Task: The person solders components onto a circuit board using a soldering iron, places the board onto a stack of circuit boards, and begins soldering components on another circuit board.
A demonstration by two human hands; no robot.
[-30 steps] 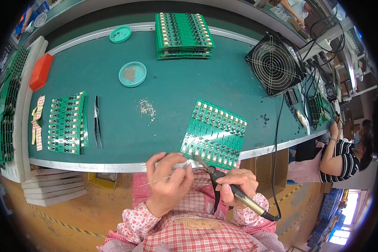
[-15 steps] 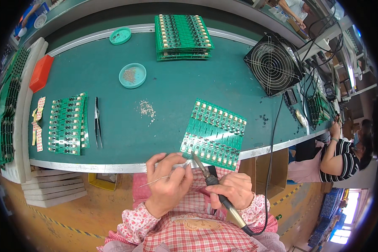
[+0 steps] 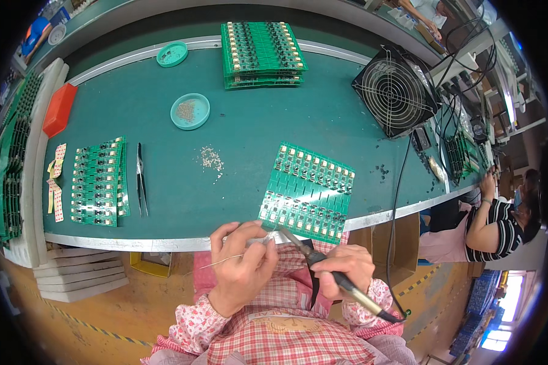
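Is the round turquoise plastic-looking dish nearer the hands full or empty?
Neither, only partly filled: tiny pale pieces lie inside the round turquoise dish, with its bare bottom showing beside them.

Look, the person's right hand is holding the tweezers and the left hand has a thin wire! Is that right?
Not quite: the head view shows the right hand holding a soldering iron. The left hand does have a thin wire.
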